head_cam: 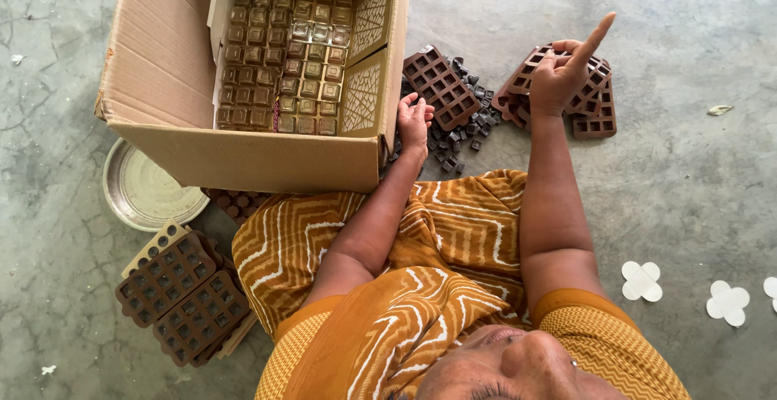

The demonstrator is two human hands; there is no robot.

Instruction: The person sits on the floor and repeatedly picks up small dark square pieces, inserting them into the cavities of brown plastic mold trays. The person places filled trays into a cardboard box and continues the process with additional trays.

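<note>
**Fingers over brown moulds beside a filled carton**

The fingers [579, 53] of the right hand [558, 76] are apart, the forefinger pointing up and out, clamped on nothing; just beneath them lies a stack of brown grid moulds [595, 108] on the floor. The left hand [414, 121] rests with fingers loosely curled at the edge of a heap of small dark cubes [461, 125], a single mould [441, 84] just beyond its fingertips. Beside it stands a cardboard box [162, 68], packed with rows of brown square pieces [283, 52].
</note>
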